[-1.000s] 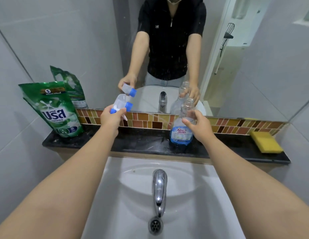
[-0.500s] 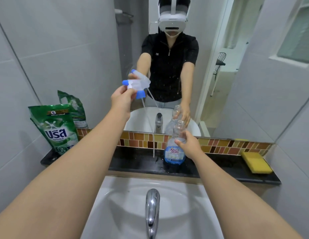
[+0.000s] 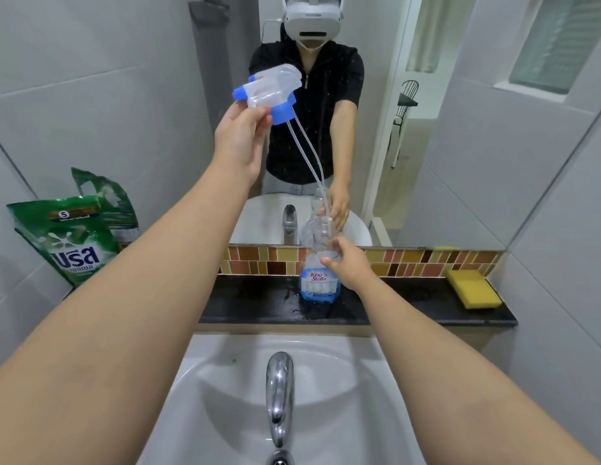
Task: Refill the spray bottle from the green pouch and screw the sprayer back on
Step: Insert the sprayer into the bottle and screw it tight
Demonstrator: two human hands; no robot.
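So I've got the sprayer head [image 3: 266, 92] pinched in my left hand [image 3: 240, 135], fingers curled round its blue collar, held way up high and left of the spray bottle [image 3: 319, 263]. The dip tube [image 3: 304, 146] trails down and to the right toward the bottle's open mouth; I honestly can't tell if the tip is out of the neck or just inside it, since the mirror doubles everything right there. My right hand [image 3: 348, 265] is wrapped around the bottle's shoulder, holding it upright on the dark ledge [image 3: 410, 310] behind the sink [image 3: 225, 380].

The green pouch [image 3: 69, 239] is standing at the far left end of the ledge, leaning on the wall, well apart from the bottle and untouched. Yellow sponge [image 3: 473, 290] sits at the far right.

My take on doing this bit right: lift straight up until the tube is clear, because dragging it sideways could tip the bottle or flick drips around. Keep the right hand firm on the bottle. I'd say park the sprayer somewhere it won't roll, maybe on the ledge left of the bottle, tube pointed away from the edge. Then the left hand is free for the pouch.
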